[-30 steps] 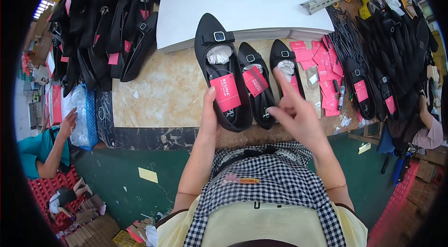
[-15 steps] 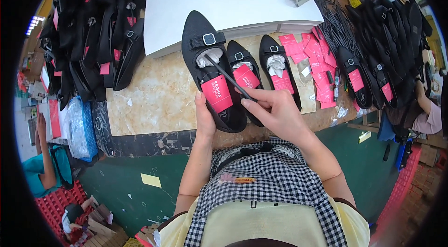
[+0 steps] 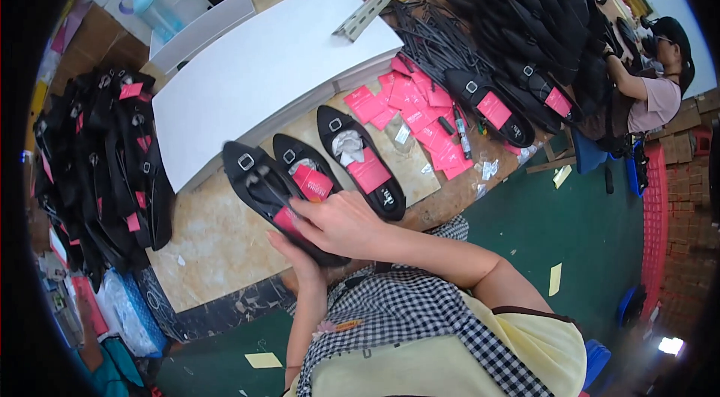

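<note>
A black pointed flat shoe (image 3: 241,178) with a square sparkly buckle and a pink card inside is tilted over the table. My left hand (image 3: 304,268) grips its heel end from below, the thumb along the side. Over the shoe's opening is my right hand (image 3: 346,223), its fingers closed on the end of a thin black stick (image 3: 279,185). The stick runs into the shoe toward the toe and is partly blurred; my fingers hide its near end. Close by on the right lie two similar shoes, a nearer one (image 3: 288,148) and a farther one (image 3: 337,121), with pink cards and white paper stuffing.
A stack of white board (image 3: 255,89) lies behind, a slotted metal bar (image 3: 382,0) on it. Pink cards (image 3: 409,101), a marker (image 3: 460,134) and black sticks (image 3: 424,33) lie to the right. Shoe piles (image 3: 112,164) flank both sides. A co-worker (image 3: 652,89) sits far right.
The view has swung to the right. The stick has gone from lying straight out of the shoe to deeper inside it, and my right hand has come down close over the shoe's opening.
</note>
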Motion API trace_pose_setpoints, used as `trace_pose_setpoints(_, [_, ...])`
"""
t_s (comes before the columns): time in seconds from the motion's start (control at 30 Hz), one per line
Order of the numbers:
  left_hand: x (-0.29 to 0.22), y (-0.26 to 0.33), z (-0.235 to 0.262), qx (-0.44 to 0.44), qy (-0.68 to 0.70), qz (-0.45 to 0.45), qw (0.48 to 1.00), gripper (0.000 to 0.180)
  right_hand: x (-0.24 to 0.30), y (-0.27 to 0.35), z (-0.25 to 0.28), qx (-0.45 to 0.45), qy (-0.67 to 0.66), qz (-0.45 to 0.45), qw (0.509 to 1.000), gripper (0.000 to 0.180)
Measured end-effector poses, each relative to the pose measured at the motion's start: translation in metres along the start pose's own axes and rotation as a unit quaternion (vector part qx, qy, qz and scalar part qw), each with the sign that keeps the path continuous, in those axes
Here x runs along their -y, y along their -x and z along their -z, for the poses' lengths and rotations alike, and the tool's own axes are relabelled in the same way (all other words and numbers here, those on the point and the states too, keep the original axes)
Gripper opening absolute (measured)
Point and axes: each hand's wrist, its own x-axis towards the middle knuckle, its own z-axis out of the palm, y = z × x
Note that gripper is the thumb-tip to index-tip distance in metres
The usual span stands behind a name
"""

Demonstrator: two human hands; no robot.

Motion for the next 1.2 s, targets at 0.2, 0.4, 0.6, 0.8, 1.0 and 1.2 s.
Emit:
trace_pose_setpoints(0.2, [-0.054, -0.027, 0.120, -0.012, -0.082, 0.090, 0.992, 0.067, -0.172, -0.091, 0.123, -0.152, 0.084, -0.140, 0.975, 0.018])
trace_pose_setpoints(0.4, [-0.098, 0.007, 0.099, -0.183, -0.621, -0.332, 0.686, 0.054, -0.324, -0.205, 0.129, -0.089, 0.417, -0.283, 0.860, 0.051])
trace_pose_setpoints(0.6, [-0.075, 0.011, 0.072, -0.154, -0.629, -0.304, 0.699, 0.037, -0.393, -0.240, 0.145, 0.036, 0.221, -0.429, 0.875, 0.073])
trace_pose_setpoints(0.8, [-0.072, 0.009, 0.039, -0.074, -0.549, -0.289, 0.781, 0.029, -0.400, -0.197, 0.251, -0.020, -0.150, -0.362, 0.920, 0.031])
trace_pose_setpoints(1.0, [-0.049, -0.005, 0.016, 0.045, -0.571, -0.245, 0.783, 0.036, -0.274, -0.133, 0.310, -0.231, -0.010, -0.118, 0.966, 0.013])
trace_pose_setpoints(1.2, [-0.025, -0.016, 0.012, -0.001, -0.598, -0.044, 0.800, 0.066, -0.239, -0.042, 0.192, 0.145, 0.353, 0.168, 0.909, 0.025])
